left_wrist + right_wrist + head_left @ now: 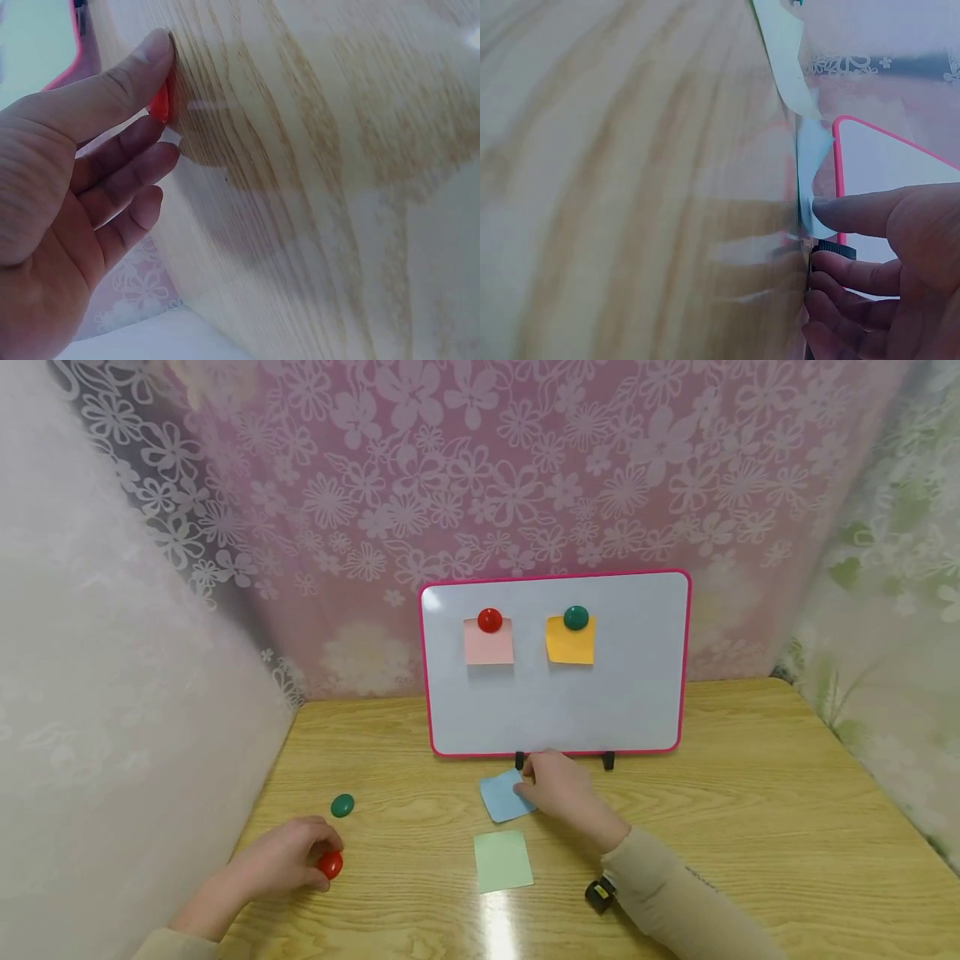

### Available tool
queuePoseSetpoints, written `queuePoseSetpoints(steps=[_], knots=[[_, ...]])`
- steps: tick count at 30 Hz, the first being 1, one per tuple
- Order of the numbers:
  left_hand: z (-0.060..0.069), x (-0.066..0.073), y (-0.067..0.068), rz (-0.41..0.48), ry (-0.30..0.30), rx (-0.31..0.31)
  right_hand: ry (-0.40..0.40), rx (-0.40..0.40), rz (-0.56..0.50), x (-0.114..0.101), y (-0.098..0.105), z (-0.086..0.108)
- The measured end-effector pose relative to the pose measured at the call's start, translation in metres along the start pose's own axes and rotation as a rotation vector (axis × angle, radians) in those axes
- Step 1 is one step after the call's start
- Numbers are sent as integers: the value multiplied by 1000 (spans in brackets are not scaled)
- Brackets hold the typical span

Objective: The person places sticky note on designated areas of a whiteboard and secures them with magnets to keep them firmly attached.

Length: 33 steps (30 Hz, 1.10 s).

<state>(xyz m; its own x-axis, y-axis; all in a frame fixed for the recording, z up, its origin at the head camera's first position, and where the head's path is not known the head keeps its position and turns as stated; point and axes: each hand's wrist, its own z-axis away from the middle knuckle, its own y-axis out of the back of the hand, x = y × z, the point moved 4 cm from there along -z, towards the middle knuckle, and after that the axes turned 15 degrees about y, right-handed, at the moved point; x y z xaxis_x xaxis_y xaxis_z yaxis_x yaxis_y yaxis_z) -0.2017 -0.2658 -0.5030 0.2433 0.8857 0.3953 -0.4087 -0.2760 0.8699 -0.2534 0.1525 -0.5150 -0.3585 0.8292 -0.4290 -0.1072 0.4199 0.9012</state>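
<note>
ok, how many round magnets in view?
4: one red magnet on the pink note, one green magnet on the orange note, a second green magnet on the table, a second red magnet in the left hand. Hands could hide others.

A blue note [498, 797] and a green note [502, 862] lie on a wood-grain counter [750, 827], a green magnet [342, 805] to their left, a whiteboard [630, 693] on black feet [609, 761] behind.

Blue note [501, 797] partly behind fingers [537, 765]
</note>
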Motion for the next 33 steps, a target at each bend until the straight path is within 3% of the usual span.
queuePoseSetpoints(steps=[16, 33], knots=[[-3, -4, -5, 100, 34, -29, -10, -5, -7, 0, -6, -6], [-5, -5, -8, 141, 36, -30, -2, -7, -79, -2, -2, -6]])
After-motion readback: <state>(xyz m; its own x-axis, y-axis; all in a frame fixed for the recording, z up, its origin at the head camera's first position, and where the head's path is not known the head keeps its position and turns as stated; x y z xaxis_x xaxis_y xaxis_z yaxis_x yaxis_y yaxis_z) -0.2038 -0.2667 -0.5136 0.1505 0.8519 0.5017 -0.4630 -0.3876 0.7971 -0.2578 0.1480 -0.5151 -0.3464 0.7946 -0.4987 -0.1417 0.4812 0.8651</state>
